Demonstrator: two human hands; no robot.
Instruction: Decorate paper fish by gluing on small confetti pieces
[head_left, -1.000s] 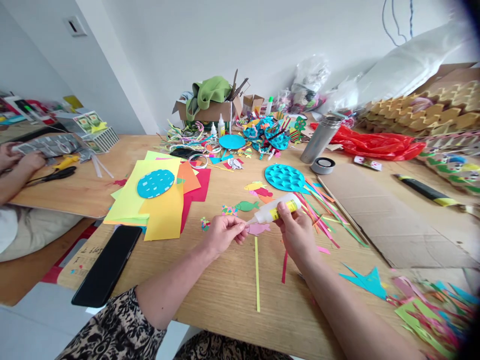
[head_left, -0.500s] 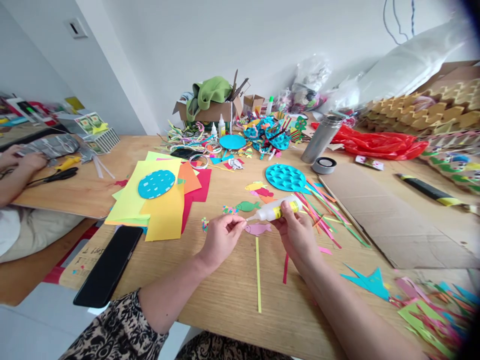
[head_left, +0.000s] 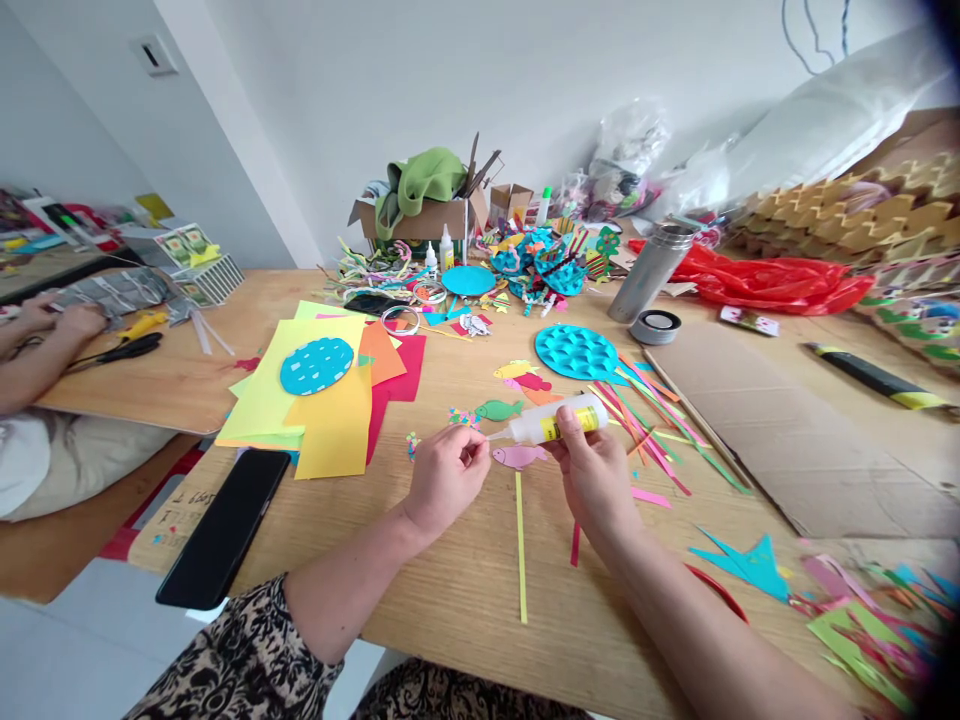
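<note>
My right hand (head_left: 596,475) is closed around a glue bottle (head_left: 559,420) with a yellow label, tilted so its thin nozzle points left. My left hand (head_left: 450,475) is closed in a pinch at the nozzle's tip; whatever its fingers hold is hidden. Below the bottle lies a pink paper fish (head_left: 519,456), and a green paper fish (head_left: 499,410) is just behind it. Yellow and red paper fish (head_left: 534,382) lie farther back. A yellow paper strip (head_left: 520,545) runs toward me from the pink fish. Small coloured paper bits (head_left: 463,417) are scattered near my left hand.
At left, a blue oval (head_left: 316,366) rests on coloured paper sheets (head_left: 330,445), beside a black phone (head_left: 223,528). A blue scalloped disc (head_left: 576,352), steel flask (head_left: 651,272) and cardboard (head_left: 810,430) stand or lie rightward. Another person's hands (head_left: 56,325) work at far left.
The view has shifted slightly. My left fingers have curled in more at the nozzle tip, while my right hand still holds the glue bottle. A red curved edge now shows beside my right forearm.
</note>
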